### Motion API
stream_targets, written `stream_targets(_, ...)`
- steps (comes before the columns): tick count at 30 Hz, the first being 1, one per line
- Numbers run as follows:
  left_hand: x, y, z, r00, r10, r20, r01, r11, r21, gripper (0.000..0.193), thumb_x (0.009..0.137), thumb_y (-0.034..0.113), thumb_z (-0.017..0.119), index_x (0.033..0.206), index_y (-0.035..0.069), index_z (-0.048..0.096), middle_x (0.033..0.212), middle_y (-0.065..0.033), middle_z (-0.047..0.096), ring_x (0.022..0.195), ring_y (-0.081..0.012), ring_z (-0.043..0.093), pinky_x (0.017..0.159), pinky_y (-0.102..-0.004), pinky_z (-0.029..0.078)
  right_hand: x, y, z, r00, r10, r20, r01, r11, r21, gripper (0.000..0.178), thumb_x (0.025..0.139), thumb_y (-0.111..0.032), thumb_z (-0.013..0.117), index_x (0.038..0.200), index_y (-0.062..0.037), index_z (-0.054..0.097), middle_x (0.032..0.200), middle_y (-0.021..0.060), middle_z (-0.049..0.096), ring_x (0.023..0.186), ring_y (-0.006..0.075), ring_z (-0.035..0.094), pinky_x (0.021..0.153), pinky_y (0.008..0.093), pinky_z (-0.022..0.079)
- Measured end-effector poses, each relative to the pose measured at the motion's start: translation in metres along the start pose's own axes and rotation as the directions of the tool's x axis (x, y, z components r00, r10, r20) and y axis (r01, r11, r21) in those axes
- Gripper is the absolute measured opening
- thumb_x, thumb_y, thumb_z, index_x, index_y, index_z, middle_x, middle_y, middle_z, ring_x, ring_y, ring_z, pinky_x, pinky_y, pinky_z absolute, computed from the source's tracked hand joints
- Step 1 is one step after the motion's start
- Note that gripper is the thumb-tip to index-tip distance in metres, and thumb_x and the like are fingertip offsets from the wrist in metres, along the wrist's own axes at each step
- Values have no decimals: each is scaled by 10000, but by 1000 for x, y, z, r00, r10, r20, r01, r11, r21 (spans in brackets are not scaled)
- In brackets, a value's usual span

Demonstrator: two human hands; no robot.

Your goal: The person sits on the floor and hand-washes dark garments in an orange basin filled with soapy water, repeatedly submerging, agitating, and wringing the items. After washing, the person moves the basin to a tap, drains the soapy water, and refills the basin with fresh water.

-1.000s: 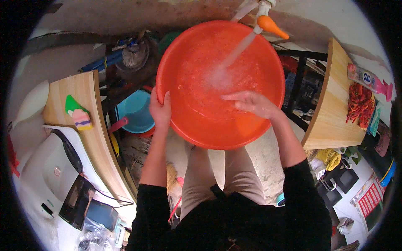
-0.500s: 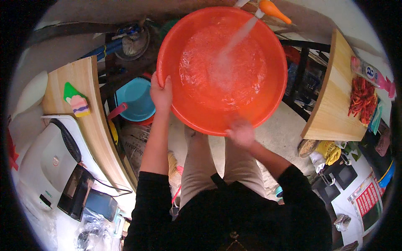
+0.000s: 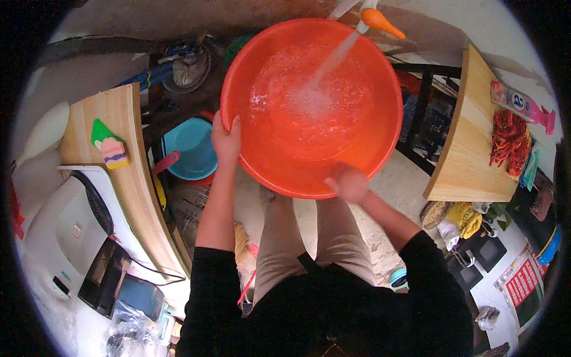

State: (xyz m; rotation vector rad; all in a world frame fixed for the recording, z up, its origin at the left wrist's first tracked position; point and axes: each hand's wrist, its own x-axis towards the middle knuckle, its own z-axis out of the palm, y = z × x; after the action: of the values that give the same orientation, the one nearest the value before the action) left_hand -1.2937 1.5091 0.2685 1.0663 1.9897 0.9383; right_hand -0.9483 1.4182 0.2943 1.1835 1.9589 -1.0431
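Observation:
A large orange-red plastic basin (image 3: 285, 172) with water in its bottom fills the upper middle. From a tap with an orange handle (image 3: 382, 22), a stream of water (image 3: 334, 59) falls into it and churns the surface. My left hand (image 3: 226, 138) is closed on the basin's left rim, thumb inside and fingers mostly hidden behind the wall. Over the near right part of the rim is my right hand (image 3: 350, 182), smeared by motion. Its fingers are too blurred to show their shape, or whether they touch the basin.
To the left, a blue basin (image 3: 193, 149) sits low beside a wooden tabletop (image 3: 128, 140) holding a colourful sponge-like piece (image 3: 110, 144) and a white appliance (image 3: 62, 223). On the right, another wooden board (image 3: 461, 157) carries dried red chillies (image 3: 509, 141) and a pink-topped bottle (image 3: 520, 106).
The basin and tap sit slightly lower in the picture, and the water's ripples have changed. My right hand has shifted a little along the near rim. My left hand keeps its grip.

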Motion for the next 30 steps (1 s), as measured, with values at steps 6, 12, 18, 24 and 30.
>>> stream_targets(6,1,6,2,994,-104,22,105,992,-66,360,904,125,658,1243,26,585,1078,-133,700,969,-232,677,840,-347,520,128,102,-22,680,284,-676,-238,958,163,742,953,-344,548,1547,-51,212,1575,270,230,1335,441,429,1102,523,369)
stream_targets(12,1,3,2,997,-71,6,71,996,-45,360,907,120,657,1246,25,581,1076,-132,705,974,-230,681,845,-350,522,194,33,-19,924,-27,-382,224,847,482,718,941,-308,571,1563,-216,224,1591,119,293,1404,345,362,1063,497,398)
stream_targets(18,-1,5,2,998,-64,3,64,998,-27,358,907,106,653,1247,22,581,1069,-153,705,967,-258,687,833,-358,526,141,42,-31,878,96,-469,-202,962,-181,565,927,-273,578,1464,-153,451,1523,174,401,1444,357,304,1134,542,309)
stream_targets(24,-2,3,4,999,-16,-35,16,1000,-7,343,911,114,649,1233,18,583,1067,-165,702,962,-283,688,825,-368,529,27,-4,-117,944,-234,-232,300,901,314,464,958,-239,576,1394,-88,523,1432,190,507,1298,386,500,1103,446,396)
stream_targets(30,-5,-6,2,1000,-25,-12,24,999,-25,348,920,130,651,1237,7,578,1096,-170,691,990,-296,678,842,-373,525,-8,0,-166,911,-104,-398,304,821,483,474,933,-188,613,1381,-58,534,1410,206,520,1335,347,466,1135,454,355)
